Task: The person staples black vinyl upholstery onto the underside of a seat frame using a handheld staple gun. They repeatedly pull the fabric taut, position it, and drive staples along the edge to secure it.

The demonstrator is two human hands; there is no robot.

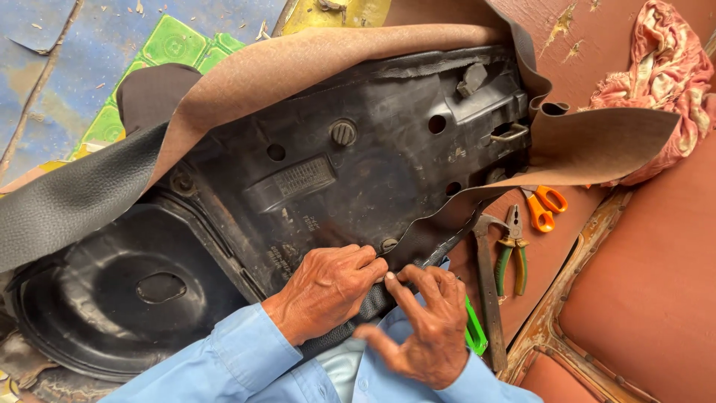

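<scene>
Head view, both hands (328,291) (421,325) in pinching grip on black cover edge (377,298), hammer (488,291), pliers (513,250), scissors (543,205) beside.

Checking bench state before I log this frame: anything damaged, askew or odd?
Yes. The red-brown surface at top right has peeling, flaked patches. The blue floor at top left is scuffed and littered with small debris. A crumpled pink cloth lies bunched at the right. The tools look orderly: hammer, pliers, orange scissors.
</scene>
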